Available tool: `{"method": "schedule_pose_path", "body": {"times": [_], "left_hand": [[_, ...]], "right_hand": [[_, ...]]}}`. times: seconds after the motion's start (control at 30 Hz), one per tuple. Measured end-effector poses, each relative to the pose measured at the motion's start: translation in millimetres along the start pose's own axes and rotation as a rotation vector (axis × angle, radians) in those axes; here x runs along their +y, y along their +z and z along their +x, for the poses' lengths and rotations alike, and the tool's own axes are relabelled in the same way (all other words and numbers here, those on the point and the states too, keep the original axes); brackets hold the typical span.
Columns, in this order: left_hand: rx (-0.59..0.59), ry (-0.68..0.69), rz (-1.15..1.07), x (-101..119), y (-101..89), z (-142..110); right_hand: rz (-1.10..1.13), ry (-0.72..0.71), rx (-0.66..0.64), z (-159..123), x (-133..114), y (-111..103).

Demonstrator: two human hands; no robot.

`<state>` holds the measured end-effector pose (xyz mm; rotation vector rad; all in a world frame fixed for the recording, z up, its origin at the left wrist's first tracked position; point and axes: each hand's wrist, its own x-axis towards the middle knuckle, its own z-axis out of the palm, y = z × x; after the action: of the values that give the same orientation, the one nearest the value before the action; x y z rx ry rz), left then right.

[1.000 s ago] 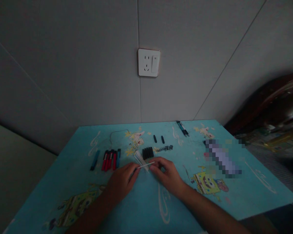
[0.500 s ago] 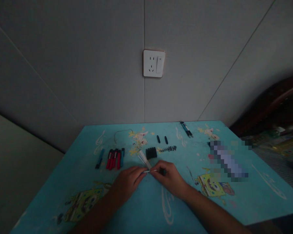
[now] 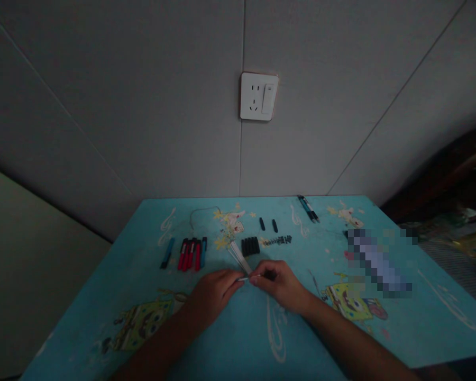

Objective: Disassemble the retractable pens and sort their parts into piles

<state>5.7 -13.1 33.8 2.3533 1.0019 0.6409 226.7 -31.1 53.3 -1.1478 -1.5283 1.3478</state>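
Near the front middle of the table, my left hand (image 3: 215, 290) and my right hand (image 3: 281, 284) meet fingertip to fingertip. Both are closed in a pinch on a thin pale pen refill (image 3: 244, 279), held level between them; its ends are partly hidden by the fingers. Just beyond the fingertips lies a bundle of slim white refills (image 3: 239, 255). Behind my right hand, several black rubber grips (image 3: 250, 246) sit side by side. Small springs (image 3: 277, 241) are spread in a row to their right.
Red pen barrels (image 3: 189, 255) and blue ones (image 3: 203, 252) lie to the left, with a blue barrel (image 3: 168, 253) apart. Two black pieces (image 3: 268, 225) and assembled pens (image 3: 308, 208) lie farther back. A blurred-out object (image 3: 381, 262) rests at right. A wall socket (image 3: 259, 96) is above.
The view has turned slightly, so everything appears a little farther right. Both hands keep their pinch on the refill, with little visible movement over the table.
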Motion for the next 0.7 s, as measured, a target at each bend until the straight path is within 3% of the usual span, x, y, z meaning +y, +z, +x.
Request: {"method": "schedule_pose_path", "body": {"times": [0.2,0.47,0.7], "left_hand": [[-0.008,0.013,-0.054,2.2,-1.3,2.1],[-0.030,-0.002,-0.091,7.5,-4.4,0.4],[-0.045,-0.064,-0.174,11.3,-9.2,2.5]], "right_hand": [[0.077,0.047,-0.008,-0.2,-1.3,0.5],[-0.178,-0.102,0.045,-3.9,5.2,-2.2],[-0.080,-0.017,-0.038,-7.1,-3.9,-4.5]]}}
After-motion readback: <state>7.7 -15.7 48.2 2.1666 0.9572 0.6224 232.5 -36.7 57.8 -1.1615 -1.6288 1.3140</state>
